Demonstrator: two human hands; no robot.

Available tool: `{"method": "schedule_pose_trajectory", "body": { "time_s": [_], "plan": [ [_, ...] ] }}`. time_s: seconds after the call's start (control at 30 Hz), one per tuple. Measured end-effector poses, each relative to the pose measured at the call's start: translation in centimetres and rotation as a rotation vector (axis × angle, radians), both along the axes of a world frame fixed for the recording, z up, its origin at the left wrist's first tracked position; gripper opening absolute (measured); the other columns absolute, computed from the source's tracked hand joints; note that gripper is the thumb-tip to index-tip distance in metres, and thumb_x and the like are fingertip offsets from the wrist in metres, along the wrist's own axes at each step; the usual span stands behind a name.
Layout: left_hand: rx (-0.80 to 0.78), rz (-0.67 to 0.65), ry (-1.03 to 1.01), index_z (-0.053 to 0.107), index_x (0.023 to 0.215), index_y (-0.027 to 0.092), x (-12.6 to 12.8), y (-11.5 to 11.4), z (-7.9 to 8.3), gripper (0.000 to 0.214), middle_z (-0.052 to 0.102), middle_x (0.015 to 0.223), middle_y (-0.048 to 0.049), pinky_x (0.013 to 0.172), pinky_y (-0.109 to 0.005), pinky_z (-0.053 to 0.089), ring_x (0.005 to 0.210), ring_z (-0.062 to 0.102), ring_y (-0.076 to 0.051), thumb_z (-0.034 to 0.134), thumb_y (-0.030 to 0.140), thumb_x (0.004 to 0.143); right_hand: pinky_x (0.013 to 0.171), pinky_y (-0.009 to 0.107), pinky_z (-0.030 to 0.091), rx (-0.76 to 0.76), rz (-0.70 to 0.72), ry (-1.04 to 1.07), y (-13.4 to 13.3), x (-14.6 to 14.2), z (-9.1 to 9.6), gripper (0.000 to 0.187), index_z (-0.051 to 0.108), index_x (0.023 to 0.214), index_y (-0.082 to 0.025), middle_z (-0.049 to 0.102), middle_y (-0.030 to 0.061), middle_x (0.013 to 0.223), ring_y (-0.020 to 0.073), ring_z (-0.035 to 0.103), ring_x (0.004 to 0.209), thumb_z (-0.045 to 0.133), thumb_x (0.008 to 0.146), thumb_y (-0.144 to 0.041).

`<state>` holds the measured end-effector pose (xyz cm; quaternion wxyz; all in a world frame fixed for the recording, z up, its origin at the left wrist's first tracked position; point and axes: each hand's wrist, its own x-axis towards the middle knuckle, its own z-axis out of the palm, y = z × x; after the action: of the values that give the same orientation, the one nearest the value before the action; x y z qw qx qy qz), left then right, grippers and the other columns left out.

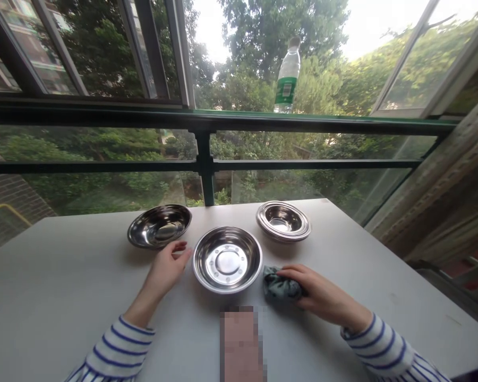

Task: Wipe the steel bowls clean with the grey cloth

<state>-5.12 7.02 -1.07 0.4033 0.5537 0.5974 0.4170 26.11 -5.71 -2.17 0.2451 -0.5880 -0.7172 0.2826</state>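
A shiny steel bowl (228,261) sits in the middle of the white table. Just left of it is my left hand (170,266), thumb and fingers apart and curved, holding nothing; a narrow gap seems to separate it from the rim. My right hand (313,291) grips a crumpled dark green cloth (281,285) on the tabletop, right of the middle bowl. Beyond my left hand stands a second steel bowl (159,227), wide and darker inside. At the back right is a smaller steel bowl with a broad rim (283,222), perhaps several nested.
The white table (63,297) reaches to a dark green railing (239,123) with glass panels. A clear bottle with a green label (287,79) stands on the top rail, before an open window. A pixelated patch covers the table's near middle. Curtains hang at the right.
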Motion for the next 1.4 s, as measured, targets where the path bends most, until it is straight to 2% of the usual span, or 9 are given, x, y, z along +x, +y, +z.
{"method": "schedule_pose_trajectory", "body": {
  "time_s": [0.07,0.17,0.37,0.5,0.77,0.97,1.17,1.3,1.4],
  "plan": [
    [0.102,0.065,0.053,0.061,0.096,0.016,0.0,-0.5,0.6,0.042,0.062,0.108,-0.0115,0.076,-0.033,0.047,0.090,0.060,-0.023,0.067,0.040,0.061,0.087,0.036,0.047,-0.017,-0.116,0.199,0.3,-0.2,0.1,0.035,0.063,0.108,-0.023,0.065,0.0074,0.106,0.0237,0.060,0.096,0.058,0.074,-0.020],
    [0.184,-0.028,0.072,0.061,0.098,0.016,1.0,-1.8,2.0,0.041,0.066,0.092,-0.0091,0.074,-0.033,0.047,0.084,0.061,-0.023,0.062,0.044,0.069,0.074,0.034,0.050,-0.076,-0.212,0.540,0.8,-0.9,0.7,0.028,0.064,0.100,-0.019,0.068,0.0071,0.092,0.0222,0.062,0.083,0.062,0.074,-0.029],
    [-0.168,-0.493,-0.331,0.058,0.112,0.017,5.4,-4.6,3.3,0.054,0.064,0.113,-0.0134,0.074,-0.033,0.050,0.098,0.061,-0.026,0.070,0.040,0.065,0.076,0.028,0.047,-0.106,-0.186,1.066,2.4,-4.9,2.0,0.028,0.065,0.095,-0.019,0.067,0.0047,0.091,0.0186,0.061,0.084,0.069,0.071,-0.031],
    [-0.257,-0.667,-0.478,0.057,0.115,0.015,7.1,-5.0,2.9,0.044,0.064,0.114,-0.0135,0.076,-0.032,0.049,0.101,0.060,-0.026,0.062,0.037,0.077,0.080,0.030,0.045,-0.046,-0.121,1.102,4.0,-7.2,1.8,0.030,0.063,0.101,-0.018,0.066,0.0048,0.096,0.0195,0.059,0.089,0.065,0.077,-0.036],
    [0.034,-0.330,-0.420,0.058,0.098,0.011,6.7,-3.2,3.4,0.035,0.069,0.095,-0.0105,0.079,-0.032,0.049,0.089,0.064,-0.023,0.071,0.028,0.069,0.079,0.033,0.050,-0.075,-0.225,1.042,6.2,-8.5,2.3,0.069,0.041,0.131,-0.029,0.046,0.0067,0.132,0.0243,0.052,0.110,0.072,0.070,-0.040],
    [-0.069,-0.371,-0.746,0.060,0.098,0.012,7.0,-1.1,4.8,0.032,0.070,0.087,-0.0083,0.072,-0.031,0.052,0.082,0.066,-0.022,0.069,0.026,0.071,0.068,0.027,0.050,-0.101,-0.084,1.281,9.2,-9.3,4.4,0.047,0.057,0.110,-0.020,0.066,0.0027,0.088,0.0165,0.063,0.077,0.074,0.067,-0.030],
    [-0.116,-0.303,-0.980,0.061,0.100,0.011,7.2,0.8,5.2,0.025,0.071,0.088,-0.0091,0.070,-0.027,0.053,0.081,0.067,-0.019,0.060,0.024,0.079,0.068,0.026,0.051,-0.036,-0.030,1.483,11.3,-9.9,4.7,0.032,0.061,0.099,-0.018,0.067,0.0029,0.089,0.0158,0.063,0.079,0.070,0.072,-0.031],
    [-0.128,-0.294,-0.977,0.061,0.100,0.014,7.1,0.9,5.1,0.025,0.070,0.092,-0.0080,0.072,-0.028,0.053,0.082,0.066,-0.019,0.063,0.022,0.076,0.061,0.026,0.051,-0.034,-0.199,1.323,11.6,-10.0,4.3,0.046,0.056,0.112,-0.020,0.065,0.0059,0.098,0.0191,0.063,0.081,0.069,0.072,-0.038],
    [-0.027,-0.134,-0.889,0.060,0.095,0.016,7.5,0.9,4.7,0.025,0.069,0.090,-0.0061,0.071,-0.028,0.052,0.080,0.066,-0.018,0.068,0.024,0.073,0.067,0.030,0.052,-0.011,-0.326,1.221,11.5,-10.0,4.1,0.068,0.037,0.133,-0.026,0.058,0.0085,0.117,0.0216,0.061,0.093,0.065,0.074,-0.045]
  ]
}}
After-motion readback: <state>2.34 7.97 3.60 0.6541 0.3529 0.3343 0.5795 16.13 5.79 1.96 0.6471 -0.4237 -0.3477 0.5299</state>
